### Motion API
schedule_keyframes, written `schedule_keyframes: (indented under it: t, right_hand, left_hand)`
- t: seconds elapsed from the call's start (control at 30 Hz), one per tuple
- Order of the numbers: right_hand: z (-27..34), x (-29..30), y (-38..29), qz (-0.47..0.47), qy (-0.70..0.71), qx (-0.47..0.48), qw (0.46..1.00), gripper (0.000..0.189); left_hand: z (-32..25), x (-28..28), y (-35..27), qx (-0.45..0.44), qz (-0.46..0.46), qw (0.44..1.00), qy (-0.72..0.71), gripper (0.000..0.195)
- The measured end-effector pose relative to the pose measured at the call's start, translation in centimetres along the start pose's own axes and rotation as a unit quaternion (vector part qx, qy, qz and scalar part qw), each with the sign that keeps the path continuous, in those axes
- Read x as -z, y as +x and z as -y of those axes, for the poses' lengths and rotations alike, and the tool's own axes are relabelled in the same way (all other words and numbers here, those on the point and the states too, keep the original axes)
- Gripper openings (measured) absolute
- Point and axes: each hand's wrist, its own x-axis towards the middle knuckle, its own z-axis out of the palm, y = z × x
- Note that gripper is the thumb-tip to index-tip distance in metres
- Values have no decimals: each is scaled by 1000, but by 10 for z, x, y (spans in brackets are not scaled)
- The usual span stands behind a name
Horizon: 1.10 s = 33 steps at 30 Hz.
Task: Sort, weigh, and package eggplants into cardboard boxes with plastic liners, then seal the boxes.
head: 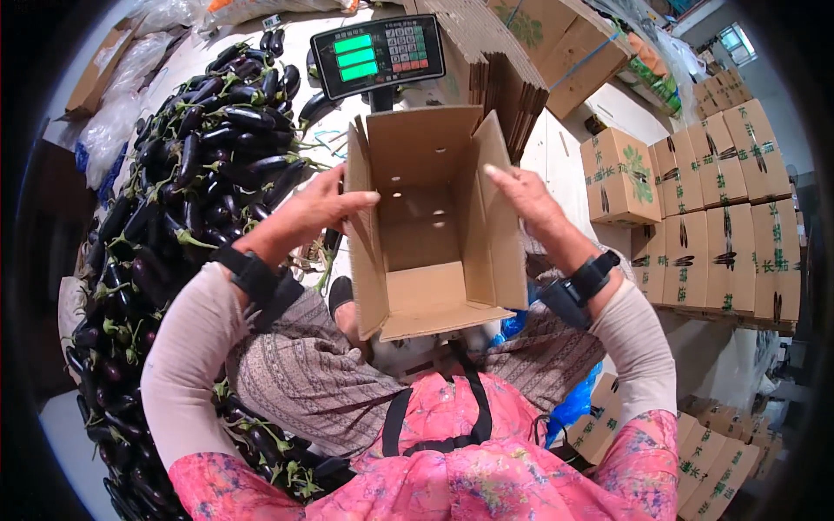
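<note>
An open-topped cardboard box [423, 228] is before me, its flaps raised and several round holes in its inner walls. No contents show inside it. My left hand [326, 202] grips the left flap, thumb on the inner side and fingers outside, partly hidden. On the opposite side my right hand [524, 195] holds the right flap, thumb over its upper edge. Just beyond the box stands a scale display [378, 57] with three lit green panels; the box hides what is below its post.
A large heap of long dark eggplants [195, 169] spreads along my left. Flattened cardboard boxes [502, 78] are stacked beyond the box, right of the display. Closed printed cartons [707, 195] are piled at the right. Blue plastic [573, 404] lies beside my right leg.
</note>
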Motion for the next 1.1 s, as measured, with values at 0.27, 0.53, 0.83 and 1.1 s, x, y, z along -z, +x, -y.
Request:
schedule_keyframes:
  t: [0.27,0.53,0.83,1.1]
  right_hand:
    - [-14,18,-3,43,208,-126,969,49]
    - [-114,-21,43,-216,-203,-30,955,56]
    - [-46,-5,40,79,-527,-82,842,36]
    - [52,117,9,70,-342,104,931,44]
  left_hand:
    - [83,22,8,27,31,958,-285,62]
    - [138,-29,39,3,-49,982,-180,75]
    - [184,-20,50,12,-112,991,-66,66]
    - [150,8,16,120,-71,973,-183,38]
